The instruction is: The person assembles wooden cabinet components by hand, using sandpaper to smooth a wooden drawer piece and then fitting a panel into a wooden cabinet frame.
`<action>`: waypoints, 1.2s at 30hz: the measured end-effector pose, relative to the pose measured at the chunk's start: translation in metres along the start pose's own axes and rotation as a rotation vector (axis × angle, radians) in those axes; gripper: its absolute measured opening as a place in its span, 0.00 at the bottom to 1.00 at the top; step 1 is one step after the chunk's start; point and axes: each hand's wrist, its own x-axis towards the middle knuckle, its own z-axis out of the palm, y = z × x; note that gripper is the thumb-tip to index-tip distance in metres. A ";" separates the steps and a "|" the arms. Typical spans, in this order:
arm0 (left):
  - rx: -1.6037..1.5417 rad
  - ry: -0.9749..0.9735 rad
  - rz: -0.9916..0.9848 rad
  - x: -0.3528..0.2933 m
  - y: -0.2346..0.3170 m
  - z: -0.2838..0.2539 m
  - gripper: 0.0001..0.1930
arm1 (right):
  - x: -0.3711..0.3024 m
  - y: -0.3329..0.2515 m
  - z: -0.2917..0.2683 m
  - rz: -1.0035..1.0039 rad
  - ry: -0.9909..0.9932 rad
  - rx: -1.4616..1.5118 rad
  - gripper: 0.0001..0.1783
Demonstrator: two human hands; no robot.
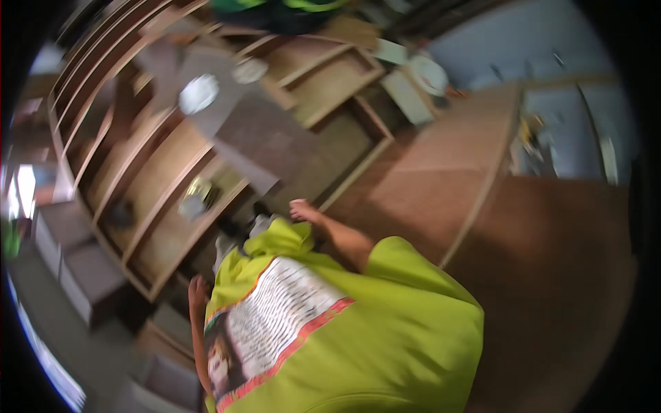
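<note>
My right hand (303, 209) is in front of my yellow-green shirt (406, 323), forearm bent across. Its fingers look curled in; whatever they may hold is hidden. Low at my left side hangs my left hand (199, 289), small and smeared, so its fingers cannot be made out. Neither hand visibly touches the wooden frame (148, 237) in front of me, which is split by long slats into compartments. A clear and yellowish container (200, 197) sits in one compartment. Grey-brown panels (265, 141) lie over the frame's middle, with a white round thing (199, 93) on them.
To the right runs a reddish-brown board surface (441, 165) with a raised edge. Grey-brown boxes (86, 272) stand on the left. A white bucket-like thing (428, 74) is at the far right. Dark clothing with bright green bands (275, 10) shows at the top edge.
</note>
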 end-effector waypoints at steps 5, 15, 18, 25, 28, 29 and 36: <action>-0.074 -0.167 -0.051 0.079 0.004 -0.015 0.14 | -0.054 -0.068 0.033 -0.105 0.277 0.127 0.24; 0.054 -0.406 0.029 0.185 0.111 0.097 0.22 | -0.132 0.067 0.014 -0.163 0.414 0.352 0.31; 0.073 -0.411 0.065 0.197 0.124 0.119 0.26 | -0.145 0.047 0.013 0.124 0.608 0.450 0.31; 0.378 -0.519 -0.143 0.180 0.131 0.172 0.11 | -0.159 -0.020 -0.086 -0.217 0.756 0.768 0.31; -0.188 -0.518 -0.337 0.199 0.106 0.179 0.10 | -0.178 -0.136 -0.159 -0.461 0.845 0.834 0.29; -0.157 -0.535 -0.340 0.202 0.108 0.185 0.08 | -0.193 -0.175 -0.188 -0.637 0.887 0.783 0.28; 0.225 -0.610 -0.281 0.204 0.145 0.233 0.14 | -0.382 -0.477 -0.375 -1.585 1.127 0.581 0.23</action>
